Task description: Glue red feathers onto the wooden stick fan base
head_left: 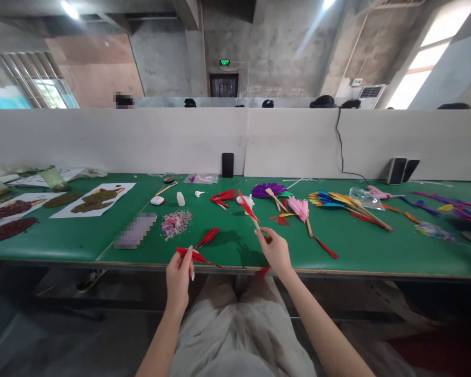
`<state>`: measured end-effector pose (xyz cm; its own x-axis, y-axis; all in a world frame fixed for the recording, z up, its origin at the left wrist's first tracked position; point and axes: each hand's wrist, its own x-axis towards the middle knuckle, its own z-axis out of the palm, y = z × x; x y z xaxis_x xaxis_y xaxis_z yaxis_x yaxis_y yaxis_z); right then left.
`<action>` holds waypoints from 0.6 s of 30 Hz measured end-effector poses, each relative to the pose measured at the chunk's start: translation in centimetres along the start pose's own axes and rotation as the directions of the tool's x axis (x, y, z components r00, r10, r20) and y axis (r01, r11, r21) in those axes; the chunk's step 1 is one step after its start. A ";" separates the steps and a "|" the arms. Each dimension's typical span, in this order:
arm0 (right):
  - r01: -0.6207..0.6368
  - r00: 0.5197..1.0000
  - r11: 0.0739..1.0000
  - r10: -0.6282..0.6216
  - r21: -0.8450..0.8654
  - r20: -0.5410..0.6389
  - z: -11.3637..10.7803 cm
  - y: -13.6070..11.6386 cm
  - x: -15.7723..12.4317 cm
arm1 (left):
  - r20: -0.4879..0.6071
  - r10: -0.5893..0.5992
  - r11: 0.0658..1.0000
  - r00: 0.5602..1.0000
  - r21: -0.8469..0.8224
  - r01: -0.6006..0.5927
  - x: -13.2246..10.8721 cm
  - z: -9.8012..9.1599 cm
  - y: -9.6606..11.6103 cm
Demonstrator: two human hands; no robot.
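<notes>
My left hand (pixel 178 277) pinches a red feather (pixel 199 257) above the table's front edge. Just beyond it lies another red feather (pixel 209 237). To the right, my right hand (pixel 277 251) grips a wooden stick (pixel 256 224) with red feathers (pixel 246 205) at its upper end, tilted up and leftward. A red tassel (pixel 263 272) hangs below that hand. Behind the stick's feathered tip is a white patch (pixel 251 201), partly covered. More red feathers (pixel 223 197) rest farther back, left of the stick.
Pink (pixel 298 208), purple (pixel 267 190) and multicoloured feather pieces (pixel 329 200) on sticks lie to the right. Leftward are a heap of colourful bits (pixel 176 224), a small white bottle (pixel 180 199) and a blurred flat object (pixel 135 231). A white partition (pixel 160 141) borders the green table (pixel 227 251).
</notes>
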<state>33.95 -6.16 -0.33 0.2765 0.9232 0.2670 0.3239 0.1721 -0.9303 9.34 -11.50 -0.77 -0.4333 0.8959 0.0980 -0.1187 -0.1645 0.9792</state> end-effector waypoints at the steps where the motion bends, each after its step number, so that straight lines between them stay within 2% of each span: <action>1: 0.010 1.000 1.000 -0.010 -0.001 -0.029 -0.1 0.1 -0.4 | 0.008 0.002 1.000 1.000 -0.014 -0.002 -0.2 0.3 0.1; 3: 0.015 0.999 1.000 -0.015 0.017 -0.047 -0.2 0.4 -1.3 | 0.034 0.008 0.999 0.999 -0.050 -0.006 -0.5 1.0 0.6; 5: -0.005 1.000 0.998 0.006 0.062 -0.014 0.0 0.8 -2.3 | 0.070 -0.001 0.995 0.998 -0.102 0.008 -0.9 1.9 1.1; 10: -0.138 0.978 0.964 0.097 0.227 0.184 0.4 0.4 -5.0 | 0.145 -0.059 0.973 0.988 -0.215 0.090 -1.1 4.3 3.0; 14: -0.226 0.955 0.909 0.134 0.352 0.266 0.4 -0.8 -6.3 | 0.116 -0.006 0.969 0.993 -0.246 0.035 -0.3 5.6 4.8; 18: -0.275 0.948 0.786 0.125 0.554 0.292 0.4 -1.7 -6.8 | 0.064 0.062 0.979 0.996 -0.199 -0.048 1.2 7.0 6.2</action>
<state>31.16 -12.62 -0.65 0.0382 0.9973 0.0630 -0.3229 0.0720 -0.9437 14.37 -8.60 6.67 -0.3815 0.9087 0.1693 -0.2731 -0.2857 0.9186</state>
